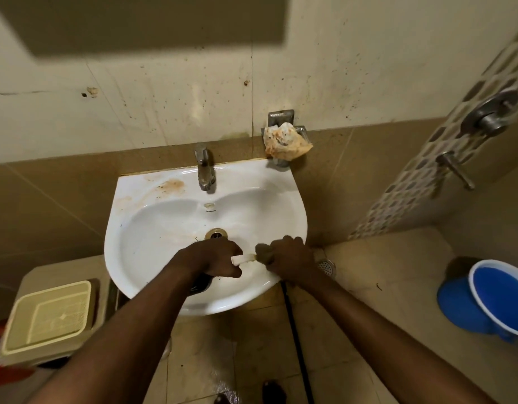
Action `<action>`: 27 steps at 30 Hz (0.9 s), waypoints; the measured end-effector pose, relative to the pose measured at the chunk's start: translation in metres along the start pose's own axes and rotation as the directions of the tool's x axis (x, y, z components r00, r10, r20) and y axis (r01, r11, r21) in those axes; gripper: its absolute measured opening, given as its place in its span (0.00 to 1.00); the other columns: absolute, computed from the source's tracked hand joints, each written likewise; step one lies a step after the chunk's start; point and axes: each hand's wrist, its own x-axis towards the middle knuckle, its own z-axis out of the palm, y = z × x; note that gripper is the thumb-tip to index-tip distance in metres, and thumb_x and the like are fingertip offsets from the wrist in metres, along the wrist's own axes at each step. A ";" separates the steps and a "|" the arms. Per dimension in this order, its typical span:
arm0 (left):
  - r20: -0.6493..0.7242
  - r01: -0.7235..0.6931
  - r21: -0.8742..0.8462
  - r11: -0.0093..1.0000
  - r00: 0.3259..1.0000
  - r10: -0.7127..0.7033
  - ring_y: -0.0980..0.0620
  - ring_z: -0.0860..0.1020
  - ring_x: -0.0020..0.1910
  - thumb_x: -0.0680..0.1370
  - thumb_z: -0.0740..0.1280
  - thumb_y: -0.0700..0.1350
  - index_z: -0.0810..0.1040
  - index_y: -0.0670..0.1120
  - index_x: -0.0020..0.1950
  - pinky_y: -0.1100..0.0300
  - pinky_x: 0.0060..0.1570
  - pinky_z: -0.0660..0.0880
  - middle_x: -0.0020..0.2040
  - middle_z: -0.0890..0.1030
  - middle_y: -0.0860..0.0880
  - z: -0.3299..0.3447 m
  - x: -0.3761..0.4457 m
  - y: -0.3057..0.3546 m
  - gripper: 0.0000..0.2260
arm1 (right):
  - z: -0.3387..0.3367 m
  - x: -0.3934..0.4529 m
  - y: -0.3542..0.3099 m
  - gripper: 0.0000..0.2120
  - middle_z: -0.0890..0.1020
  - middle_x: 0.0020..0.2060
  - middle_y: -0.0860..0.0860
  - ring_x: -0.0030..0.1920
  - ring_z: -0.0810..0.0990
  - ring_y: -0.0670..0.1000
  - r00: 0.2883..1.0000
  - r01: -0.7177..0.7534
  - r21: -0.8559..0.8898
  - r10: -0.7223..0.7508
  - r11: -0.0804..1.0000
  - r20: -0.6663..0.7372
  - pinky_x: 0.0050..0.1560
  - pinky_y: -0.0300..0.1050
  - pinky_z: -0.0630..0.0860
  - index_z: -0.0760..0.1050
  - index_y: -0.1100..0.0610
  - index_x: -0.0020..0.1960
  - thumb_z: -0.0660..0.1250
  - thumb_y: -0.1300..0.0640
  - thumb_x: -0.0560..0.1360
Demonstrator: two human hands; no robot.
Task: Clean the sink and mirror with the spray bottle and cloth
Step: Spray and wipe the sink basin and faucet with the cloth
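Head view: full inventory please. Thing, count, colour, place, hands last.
sink: 1, white with brown stains at back left, wall-mounted, centre
tap: 1, dull metal, back rim of sink
drain: 1, brass-coloured ring, basin bottom
soap holder: 1, metal, wall right of tap, crumpled stained wrapper in it
mirror: 1, dark, upper left wall
basket: 1, cream plastic, lower left
bucket: 1, blue, floor at right
wall valve: 1, metal, right wall
floor drain: 1, metal, right of sink
cloth: 1, dark, in right hand
left hand: grips a dark object with a pale nozzle, probably the spray bottle
right hand: grips cloth
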 end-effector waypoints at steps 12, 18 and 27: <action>0.029 0.151 0.030 0.988 0.988 -0.152 0.48 0.78 0.47 0.71 0.67 0.51 0.79 0.48 0.54 0.55 0.49 0.75 0.48 0.79 0.49 0.013 -0.039 -0.026 0.14 | 0.013 -0.013 -0.052 0.14 0.79 0.54 0.54 0.58 0.75 0.59 0.992 -0.089 0.045 0.085 0.995 0.099 0.56 0.53 0.70 0.75 0.56 0.56 0.63 0.50 0.74; 0.049 0.127 -0.017 0.992 0.991 -0.126 0.51 0.78 0.41 0.69 0.67 0.50 0.78 0.54 0.54 0.58 0.47 0.75 0.46 0.83 0.49 0.004 -0.049 -0.052 0.14 | 0.002 0.018 -0.017 0.13 0.80 0.50 0.55 0.53 0.77 0.61 0.960 -0.216 -0.110 0.190 0.970 -0.207 0.52 0.53 0.70 0.78 0.57 0.54 0.61 0.52 0.75; 0.086 -0.012 0.011 1.000 0.996 0.011 0.52 0.79 0.37 0.71 0.68 0.51 0.77 0.50 0.43 0.54 0.47 0.78 0.37 0.81 0.51 0.008 -0.051 -0.069 0.06 | 0.018 -0.038 -0.071 0.10 0.80 0.41 0.50 0.46 0.80 0.56 0.977 -0.212 0.215 0.207 0.953 0.045 0.46 0.50 0.76 0.71 0.52 0.39 0.63 0.46 0.70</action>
